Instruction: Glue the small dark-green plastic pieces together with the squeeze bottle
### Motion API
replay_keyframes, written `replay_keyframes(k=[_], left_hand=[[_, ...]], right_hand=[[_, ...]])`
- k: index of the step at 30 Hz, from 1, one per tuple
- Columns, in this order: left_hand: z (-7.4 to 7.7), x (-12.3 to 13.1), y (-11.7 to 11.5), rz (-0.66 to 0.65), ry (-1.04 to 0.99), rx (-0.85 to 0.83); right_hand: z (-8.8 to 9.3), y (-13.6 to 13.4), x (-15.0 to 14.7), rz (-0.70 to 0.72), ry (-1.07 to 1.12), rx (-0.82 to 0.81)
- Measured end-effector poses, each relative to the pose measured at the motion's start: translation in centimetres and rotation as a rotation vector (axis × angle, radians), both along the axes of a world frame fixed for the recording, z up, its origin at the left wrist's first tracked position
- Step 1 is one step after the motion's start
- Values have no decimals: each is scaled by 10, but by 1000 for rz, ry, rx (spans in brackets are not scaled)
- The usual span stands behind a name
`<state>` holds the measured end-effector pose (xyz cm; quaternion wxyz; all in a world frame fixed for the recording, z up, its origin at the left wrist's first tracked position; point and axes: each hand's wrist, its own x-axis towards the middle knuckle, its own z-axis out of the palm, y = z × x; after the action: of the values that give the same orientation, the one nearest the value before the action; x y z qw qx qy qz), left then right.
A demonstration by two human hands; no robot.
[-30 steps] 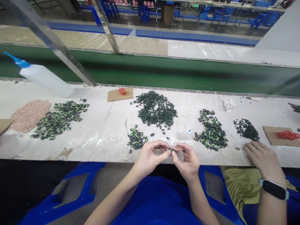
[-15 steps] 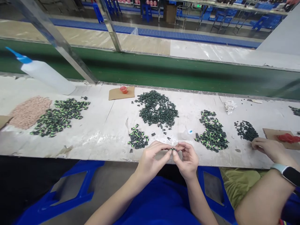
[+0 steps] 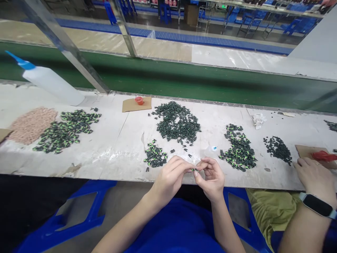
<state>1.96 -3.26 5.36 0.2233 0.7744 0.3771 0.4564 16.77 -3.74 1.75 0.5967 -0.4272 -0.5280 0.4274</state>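
Observation:
Between the fingertips of my left hand (image 3: 171, 177) and my right hand (image 3: 210, 177) is a small black and green piece (image 3: 194, 170), pinched by both over the table's front edge. Its exact kind is too small to make out. Close to my left hand lies a small pile of black and bright green pieces (image 3: 155, 155). Beyond both hands spreads a larger heap of dark green pieces (image 3: 181, 124). A small clear bottle with a blue tip (image 3: 211, 150) lies just past my right hand. Right of it sits another black and green pile (image 3: 239, 151).
A co-worker's hand (image 3: 314, 175) with a watch rests on the table at right, near small black pieces (image 3: 277, 147) and red material on cardboard (image 3: 323, 155). At left are a white squeeze bottle (image 3: 54, 84) and pink pieces (image 3: 33, 124). A red cup (image 3: 139, 101) stands on cardboard.
My left hand has turned, its fingers now folding more over the small piece. The co-worker's hand has shifted right, away from the small black pieces.

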Motion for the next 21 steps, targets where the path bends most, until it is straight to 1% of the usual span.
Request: replay_keyframes(k=[8,13,15,18,20,21], left_hand=[[-3,-2,1,-3,50,81],[-11,1,2,-14,58,79],[-16,5,1,-41,50,24],[-26,6,1,-43,78,-135],[-34,1,2,29,123,-199],[-38,-4,5,91,150,-200]], right_hand=[[-8,3,-3,27,109,-70],[-15,4,-1,17,98,-108],[-17,3,4,19,37,-121],[-20,1,18,24,-141,-133],[-22,-1,34,-28,-273,-114],[-22,-1,44,-86,-336,-99]])
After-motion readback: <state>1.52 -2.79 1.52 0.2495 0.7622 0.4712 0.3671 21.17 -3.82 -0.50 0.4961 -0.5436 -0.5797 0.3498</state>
